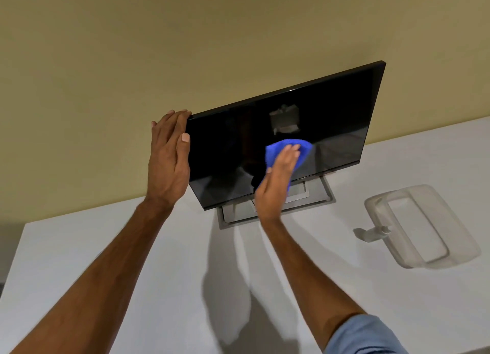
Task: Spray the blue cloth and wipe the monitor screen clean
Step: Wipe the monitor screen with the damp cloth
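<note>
A black monitor (326, 120) stands on a grey stand (315, 192) on the white table, its dark screen off and reflecting the room. My left hand (168, 160) grips the monitor's left edge, thumb on the front, fingers wrapped behind. My right hand (278, 180) lies flat and presses the blue cloth (302, 148) against the lower middle of the screen. The cloth shows above and beside my fingers. A clear spray bottle (413, 226) lies on its side on the table to the right of the monitor, its white trigger head pointing left.
The white table (159, 261) runs along a beige wall (185, 48). Its left edge is near the lower left of the view. My arms cast shadows on the tabletop in front of the stand.
</note>
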A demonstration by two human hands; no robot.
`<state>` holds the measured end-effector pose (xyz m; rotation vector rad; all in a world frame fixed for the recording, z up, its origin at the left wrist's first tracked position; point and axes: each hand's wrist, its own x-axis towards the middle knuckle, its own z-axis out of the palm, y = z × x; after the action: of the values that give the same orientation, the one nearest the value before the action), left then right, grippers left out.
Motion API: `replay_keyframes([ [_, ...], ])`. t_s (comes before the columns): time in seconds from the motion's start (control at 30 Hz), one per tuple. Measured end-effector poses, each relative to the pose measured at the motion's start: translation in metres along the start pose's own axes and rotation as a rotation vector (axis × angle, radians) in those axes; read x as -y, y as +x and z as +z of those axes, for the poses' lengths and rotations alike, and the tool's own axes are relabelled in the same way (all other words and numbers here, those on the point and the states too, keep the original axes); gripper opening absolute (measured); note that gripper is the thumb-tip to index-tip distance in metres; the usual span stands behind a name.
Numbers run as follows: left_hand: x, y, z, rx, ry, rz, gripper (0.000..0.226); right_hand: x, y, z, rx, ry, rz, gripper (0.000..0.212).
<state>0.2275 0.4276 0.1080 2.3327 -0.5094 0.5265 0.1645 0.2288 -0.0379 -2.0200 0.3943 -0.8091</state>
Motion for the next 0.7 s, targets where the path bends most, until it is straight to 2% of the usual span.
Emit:
replay_keyframes([
  [0.03,0.000,0.000,0.000,0.000,0.003,0.001,0.050,0.001,-0.013,0.010,0.112,-0.069,-0.079,0.084],
  [0.13,0.002,0.000,0.000,0.002,0.015,0.007,0.049,0.007,-0.043,0.040,0.288,-0.438,-0.425,0.107],
  [0.27,0.004,-0.001,0.000,0.005,0.031,0.013,0.049,0.003,-0.061,0.045,0.684,-0.705,-0.883,0.107],
  [0.33,0.004,-0.002,-0.001,0.010,0.030,0.015,0.049,-0.009,-0.061,0.033,0.758,-0.797,-1.017,0.107],
  [0.37,0.004,-0.002,-0.001,0.013,0.032,0.020,0.049,-0.015,-0.058,0.027,0.754,-0.795,-0.996,0.107],
  [0.43,0.005,-0.001,-0.002,0.017,0.034,0.031,0.049,-0.024,-0.052,0.013,0.672,-0.732,-0.833,0.105],
  [0.5,0.005,-0.001,-0.002,0.011,0.028,0.029,0.049,-0.031,-0.045,-0.002,0.499,-0.673,-0.591,0.104],
  [0.6,0.003,-0.002,0.000,-0.002,0.017,0.023,0.048,-0.037,-0.028,-0.019,0.433,-0.510,-0.213,0.097],
  [0.7,0.002,-0.002,0.002,-0.004,0.013,0.024,0.048,-0.038,-0.001,-0.032,0.178,-0.350,0.005,0.094],
])
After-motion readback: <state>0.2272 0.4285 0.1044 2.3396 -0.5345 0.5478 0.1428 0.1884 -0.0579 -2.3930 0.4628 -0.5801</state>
